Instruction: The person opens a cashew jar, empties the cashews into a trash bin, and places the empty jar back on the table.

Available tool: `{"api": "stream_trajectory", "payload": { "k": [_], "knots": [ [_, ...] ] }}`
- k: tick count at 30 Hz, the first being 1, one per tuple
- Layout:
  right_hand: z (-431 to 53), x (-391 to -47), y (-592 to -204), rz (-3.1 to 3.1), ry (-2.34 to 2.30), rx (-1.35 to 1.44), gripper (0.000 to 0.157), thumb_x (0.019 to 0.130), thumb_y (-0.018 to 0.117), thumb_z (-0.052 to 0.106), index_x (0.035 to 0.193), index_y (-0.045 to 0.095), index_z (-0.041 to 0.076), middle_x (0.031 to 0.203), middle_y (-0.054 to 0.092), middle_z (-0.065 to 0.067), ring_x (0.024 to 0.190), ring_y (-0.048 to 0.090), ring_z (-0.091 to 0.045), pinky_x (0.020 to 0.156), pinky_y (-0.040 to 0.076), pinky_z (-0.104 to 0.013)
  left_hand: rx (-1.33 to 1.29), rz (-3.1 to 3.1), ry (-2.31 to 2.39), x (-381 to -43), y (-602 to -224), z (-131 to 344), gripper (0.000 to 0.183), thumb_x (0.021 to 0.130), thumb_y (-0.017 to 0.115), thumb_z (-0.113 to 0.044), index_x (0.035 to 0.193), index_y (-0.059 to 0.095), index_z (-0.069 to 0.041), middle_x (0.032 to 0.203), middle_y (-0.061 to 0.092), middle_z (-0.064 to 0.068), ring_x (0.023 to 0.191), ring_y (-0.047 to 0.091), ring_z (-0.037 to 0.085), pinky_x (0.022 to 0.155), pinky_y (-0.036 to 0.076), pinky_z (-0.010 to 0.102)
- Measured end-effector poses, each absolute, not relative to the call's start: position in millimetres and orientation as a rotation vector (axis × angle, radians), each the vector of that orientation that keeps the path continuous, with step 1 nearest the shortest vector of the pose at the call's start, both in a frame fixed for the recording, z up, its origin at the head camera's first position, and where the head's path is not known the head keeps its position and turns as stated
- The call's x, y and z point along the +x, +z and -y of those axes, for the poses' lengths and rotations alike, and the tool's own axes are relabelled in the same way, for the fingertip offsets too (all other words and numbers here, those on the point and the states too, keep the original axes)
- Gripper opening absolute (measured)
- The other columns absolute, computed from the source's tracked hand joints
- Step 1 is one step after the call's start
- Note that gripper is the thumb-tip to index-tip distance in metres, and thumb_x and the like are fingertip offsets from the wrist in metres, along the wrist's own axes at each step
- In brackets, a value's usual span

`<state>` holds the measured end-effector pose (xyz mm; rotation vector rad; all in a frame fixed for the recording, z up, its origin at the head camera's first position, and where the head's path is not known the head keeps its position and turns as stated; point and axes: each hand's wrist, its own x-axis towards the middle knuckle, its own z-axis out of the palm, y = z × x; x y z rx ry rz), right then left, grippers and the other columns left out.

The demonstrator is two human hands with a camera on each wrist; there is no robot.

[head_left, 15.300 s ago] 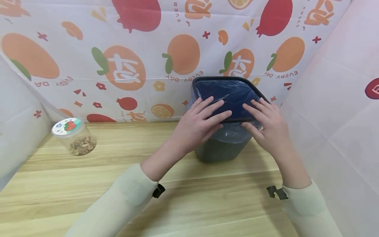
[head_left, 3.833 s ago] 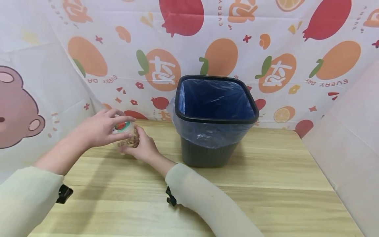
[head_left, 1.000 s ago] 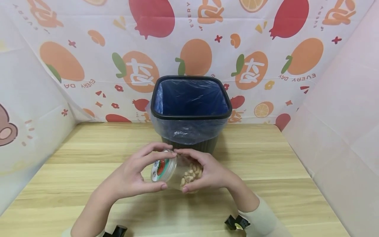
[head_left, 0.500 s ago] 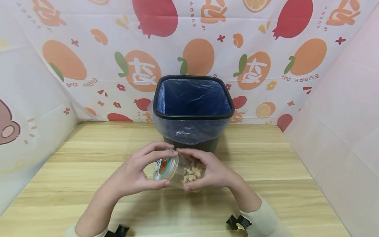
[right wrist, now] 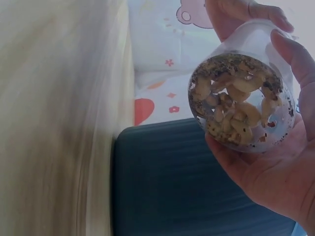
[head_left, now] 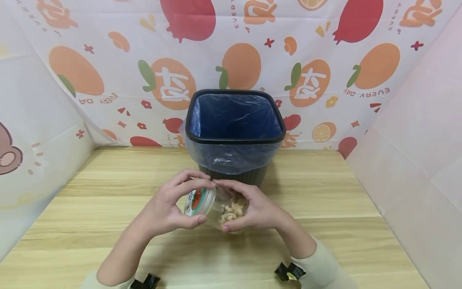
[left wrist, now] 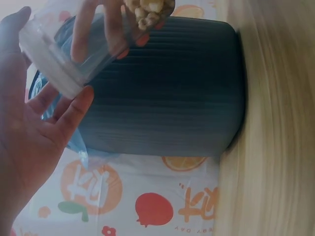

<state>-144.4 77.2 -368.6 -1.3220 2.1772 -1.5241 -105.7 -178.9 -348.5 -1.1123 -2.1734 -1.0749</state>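
Observation:
A clear plastic jar of cashew nuts is held tipped on its side in front of the bin, lid end to the left. My right hand grips the jar's body near its base. Thumb and fingers of my left hand curl round the white screw lid, which has a red and green label. In the left wrist view the lid sits on the jar's mouth. Nuts and dark crumbs show through the jar's round base in the right wrist view, off the table.
A dark square bin lined with a clear bag stands right behind the hands, against the fruit-print cloth. Pale cloth walls close in both sides. The wood-grain table runs beneath everything.
Earlier both hands were on the bin's rim, then reached to the jar at the left. Now the jar is lifted and tipped before the bin. Over the last second the hands barely move.

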Motion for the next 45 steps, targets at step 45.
{"api": "stream_trajectory", "payload": {
  "k": [45],
  "knots": [
    [-80.1,-143.4,-366.2,-2.247,-1.587,-1.225,0.090,0.066,0.095,0.023,0.144,0.051,0.027,0.144,0.054,0.009,0.132,0.053,-0.012,0.109,0.043,-0.031,-0.967,2.388,-1.075,-101.0,-347.8,177.8,0.076,0.072,0.089,-0.031,0.140,0.057,-0.026,0.140,0.052,-0.006,0.123,0.053,0.013,0.092,0.050,0.029]
  ]
}}
